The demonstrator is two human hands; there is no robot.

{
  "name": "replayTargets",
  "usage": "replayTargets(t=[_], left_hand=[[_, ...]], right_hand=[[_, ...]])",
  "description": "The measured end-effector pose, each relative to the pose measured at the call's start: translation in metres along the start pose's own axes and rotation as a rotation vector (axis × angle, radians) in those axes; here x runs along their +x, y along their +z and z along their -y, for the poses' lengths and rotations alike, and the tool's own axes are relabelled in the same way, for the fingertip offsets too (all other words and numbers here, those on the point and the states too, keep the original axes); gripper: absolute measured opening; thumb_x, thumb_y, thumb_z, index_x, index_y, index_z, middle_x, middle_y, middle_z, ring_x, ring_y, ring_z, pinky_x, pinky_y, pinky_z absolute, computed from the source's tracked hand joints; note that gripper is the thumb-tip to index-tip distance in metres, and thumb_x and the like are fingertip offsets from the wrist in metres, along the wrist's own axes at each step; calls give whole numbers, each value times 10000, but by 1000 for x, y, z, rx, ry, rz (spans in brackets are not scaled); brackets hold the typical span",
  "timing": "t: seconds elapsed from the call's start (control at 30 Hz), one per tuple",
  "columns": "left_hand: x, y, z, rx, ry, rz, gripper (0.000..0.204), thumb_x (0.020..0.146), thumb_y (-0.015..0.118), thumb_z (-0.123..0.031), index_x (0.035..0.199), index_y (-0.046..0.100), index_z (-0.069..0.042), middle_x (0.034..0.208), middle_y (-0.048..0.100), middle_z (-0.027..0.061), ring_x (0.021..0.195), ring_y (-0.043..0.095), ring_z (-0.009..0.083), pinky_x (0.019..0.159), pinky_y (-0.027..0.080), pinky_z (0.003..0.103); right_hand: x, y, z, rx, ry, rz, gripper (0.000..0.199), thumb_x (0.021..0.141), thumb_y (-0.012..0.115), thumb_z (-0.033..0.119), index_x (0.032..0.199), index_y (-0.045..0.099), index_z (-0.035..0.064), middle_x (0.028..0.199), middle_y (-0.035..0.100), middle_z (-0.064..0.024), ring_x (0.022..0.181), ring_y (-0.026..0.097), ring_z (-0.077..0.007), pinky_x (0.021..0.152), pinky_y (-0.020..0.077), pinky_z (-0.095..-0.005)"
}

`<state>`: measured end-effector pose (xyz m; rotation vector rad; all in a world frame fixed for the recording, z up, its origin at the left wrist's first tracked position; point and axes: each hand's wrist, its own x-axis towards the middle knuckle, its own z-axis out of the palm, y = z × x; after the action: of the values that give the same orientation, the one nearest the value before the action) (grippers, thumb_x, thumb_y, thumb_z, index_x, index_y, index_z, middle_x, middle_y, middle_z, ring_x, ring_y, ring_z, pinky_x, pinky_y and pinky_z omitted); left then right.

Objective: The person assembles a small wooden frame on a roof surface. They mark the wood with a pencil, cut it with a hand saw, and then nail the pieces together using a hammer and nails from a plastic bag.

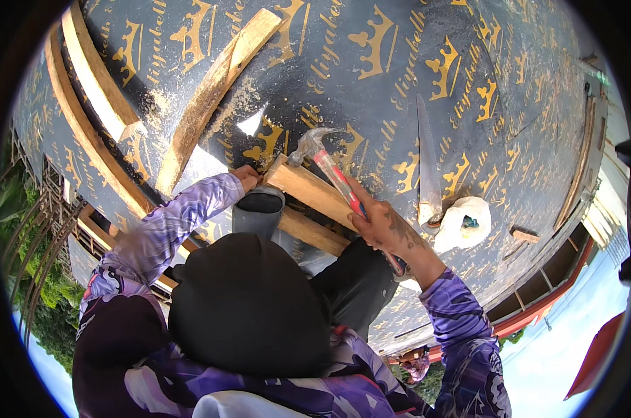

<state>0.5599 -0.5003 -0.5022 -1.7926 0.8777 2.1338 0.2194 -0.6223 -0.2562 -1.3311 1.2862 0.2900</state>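
Note:
My right hand (384, 224) is wrapped round the red and grey handle of a claw hammer (338, 177). The hammer's steel head rests on or just above the near-left end of a squared timber (314, 191); I cannot tell if they touch. Beside that same end is my left hand (246, 177), its fingers pinched together. Whatever they hold, if anything, is too small to make out. A second timber (308, 232) lies lower, alongside the first. A dark boot (258, 204) stands close to my left hand.
Dark panels with gold print form the floor. A rough board (214, 101) and long timbers (96, 73) lie to the left among sawdust. Toward the right are a handsaw (427, 157), a white bag (463, 224) with small contents and a wood offcut (524, 235). Bars stand beyond the left edge.

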Motion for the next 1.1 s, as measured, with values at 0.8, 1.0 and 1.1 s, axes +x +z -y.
replayTargets(t=[0.8, 1.0, 1.1], left_hand=[[7, 6, 12, 57, 54, -44, 524, 919, 674, -458, 1195, 641, -15, 1035, 665, 119, 933, 613, 192, 815, 495, 342], [-7, -2, 6, 138, 88, -46, 528, 917, 675, -459, 1200, 647, -14, 1040, 666, 122, 942, 619, 198, 817, 501, 348], [-11, -7, 3, 198, 121, -90, 531, 916, 676, -460, 1203, 650, -14, 1043, 667, 124, 946, 621, 201, 819, 504, 352]], right_hand=[[19, -15, 3, 768, -34, -704, 641, 1041, 516, 182, 1589, 186, 140, 661, 491, -3, 471, 485, -86, 428, 427, -241], [-23, 29, 3, 206, 245, 53, 630, 985, 577, 222, 1553, 312, 154, 681, 625, -142, 507, 609, -212, 567, 516, -388], [-53, 25, -31, 134, 273, -235, 618, 973, 575, 206, 1536, 335, 123, 698, 649, -207, 585, 664, -320, 638, 531, -432]])
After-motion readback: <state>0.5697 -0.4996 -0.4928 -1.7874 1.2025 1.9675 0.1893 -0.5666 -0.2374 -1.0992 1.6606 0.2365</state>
